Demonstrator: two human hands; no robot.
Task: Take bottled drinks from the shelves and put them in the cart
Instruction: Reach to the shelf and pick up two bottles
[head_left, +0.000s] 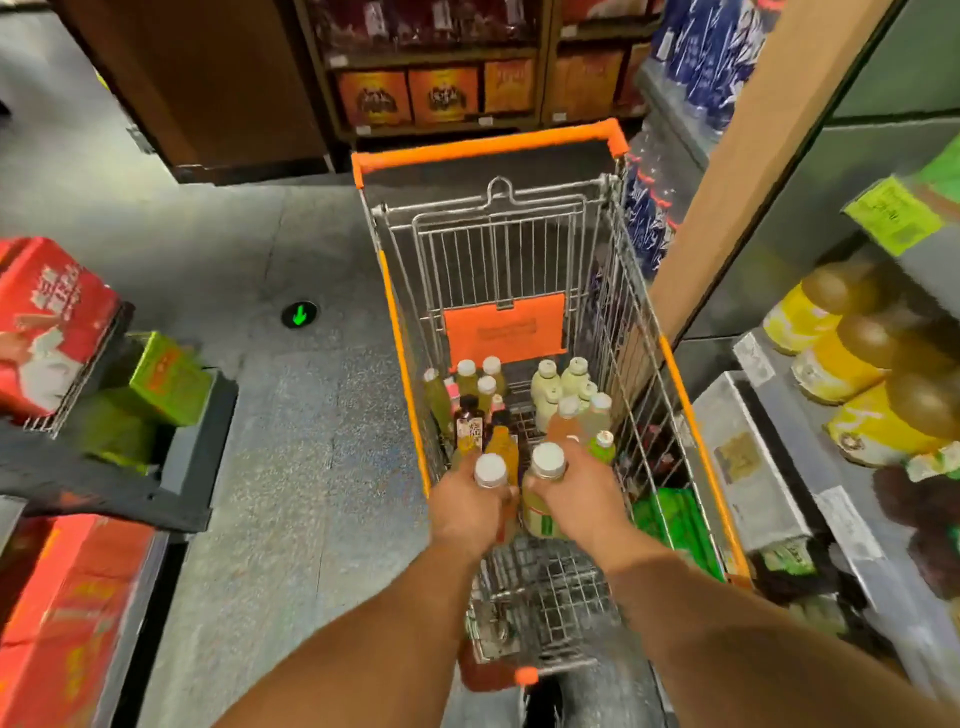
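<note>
The cart (670, 364) stood at centre frame, open at the top, its wire walls closing in both sides. Standing bottles (545, 384) crowded the far half of its floor, leaving bare wire floor (545, 587) in the lower centre of the frame. Above that bare part, the left hand (467, 506) and right hand (584, 493), each gripping a bottle, filled most of the width between the walls. Shelves (810, 499) stocked with yellow bottles (831, 358) pressed close on the right side. Open grey aisle floor (291, 467) lay left of the cart, bounded by red boxes (47, 322) at the left edge.
</note>
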